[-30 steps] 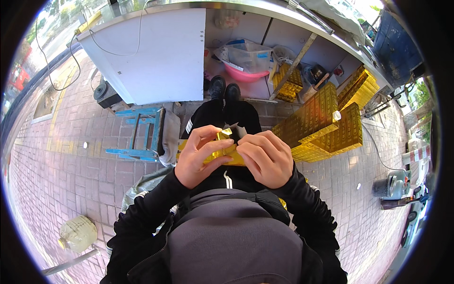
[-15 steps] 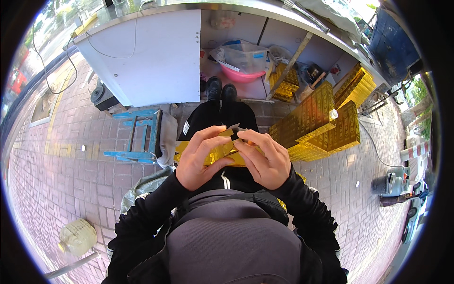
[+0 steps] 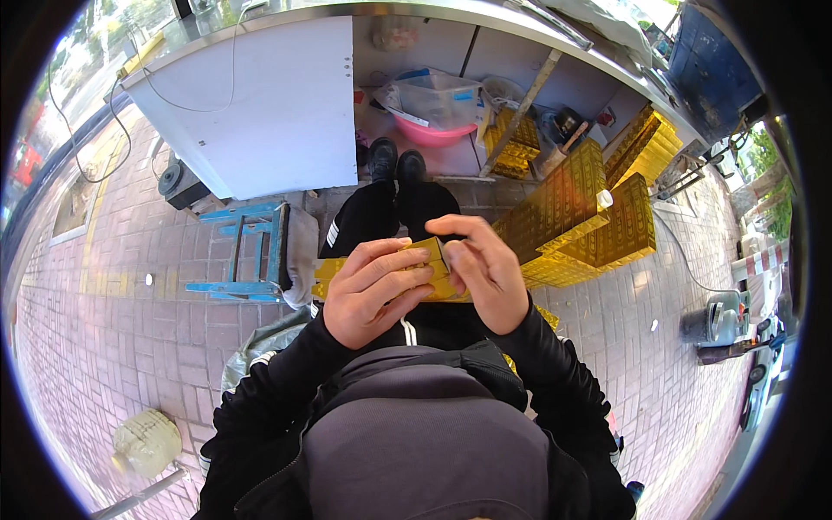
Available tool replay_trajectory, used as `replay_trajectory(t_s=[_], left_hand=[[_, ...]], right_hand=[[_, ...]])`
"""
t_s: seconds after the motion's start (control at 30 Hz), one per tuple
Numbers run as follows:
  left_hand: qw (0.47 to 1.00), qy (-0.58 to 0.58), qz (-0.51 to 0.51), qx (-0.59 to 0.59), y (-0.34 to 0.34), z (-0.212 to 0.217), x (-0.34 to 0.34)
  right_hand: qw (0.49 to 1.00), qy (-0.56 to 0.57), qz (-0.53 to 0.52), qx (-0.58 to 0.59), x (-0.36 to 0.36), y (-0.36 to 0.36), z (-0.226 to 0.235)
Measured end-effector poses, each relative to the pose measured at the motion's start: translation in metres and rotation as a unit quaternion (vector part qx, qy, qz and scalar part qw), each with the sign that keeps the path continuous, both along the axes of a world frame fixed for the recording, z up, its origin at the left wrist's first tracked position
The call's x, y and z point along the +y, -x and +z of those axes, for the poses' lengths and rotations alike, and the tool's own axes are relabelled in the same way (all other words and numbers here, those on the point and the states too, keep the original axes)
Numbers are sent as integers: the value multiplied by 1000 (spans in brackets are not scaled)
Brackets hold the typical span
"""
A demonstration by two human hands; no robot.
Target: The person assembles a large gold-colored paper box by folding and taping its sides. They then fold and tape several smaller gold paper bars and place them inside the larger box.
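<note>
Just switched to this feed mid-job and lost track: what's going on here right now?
A person stands on a brick pavement and holds a small flat golden box at waist height in both hands. The left hand wraps over it from the left, and the right hand presses on its right end. Stacks of similar golden boxes stand on the right, a blue stool on the left, and a white counter ahead.

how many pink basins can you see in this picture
1. The pink basin sits on the ground under the white counter, beyond the person's shoes, with a clear plastic bag lying on top of it. Others may be hidden behind the yellow stacks.
</note>
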State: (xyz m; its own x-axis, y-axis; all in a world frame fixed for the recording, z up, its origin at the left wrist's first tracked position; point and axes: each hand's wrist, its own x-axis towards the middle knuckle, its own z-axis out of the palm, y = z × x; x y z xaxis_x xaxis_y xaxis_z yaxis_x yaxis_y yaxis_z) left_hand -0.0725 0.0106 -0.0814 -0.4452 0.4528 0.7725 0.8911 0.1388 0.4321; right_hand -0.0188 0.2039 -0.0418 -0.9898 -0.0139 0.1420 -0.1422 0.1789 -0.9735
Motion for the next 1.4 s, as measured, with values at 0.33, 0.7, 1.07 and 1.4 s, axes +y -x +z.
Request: replay_trajectory(t_s=[0.33,0.7,1.07,1.4], left_hand=[[996,-42,33,-70,-8,-11,2],[996,-47,37,-62,-13,-9,7],[987,0,6,-161,-14,2,2],[961,77,-241,108,-24,22,-1]], right_hand=[[998,-48,2,-35,-6,4,-1],[994,-111,-26,-1,-9,1,6],[992,88,27,-89,2,0,3],[903,344,197,-166,36,37,-4]])
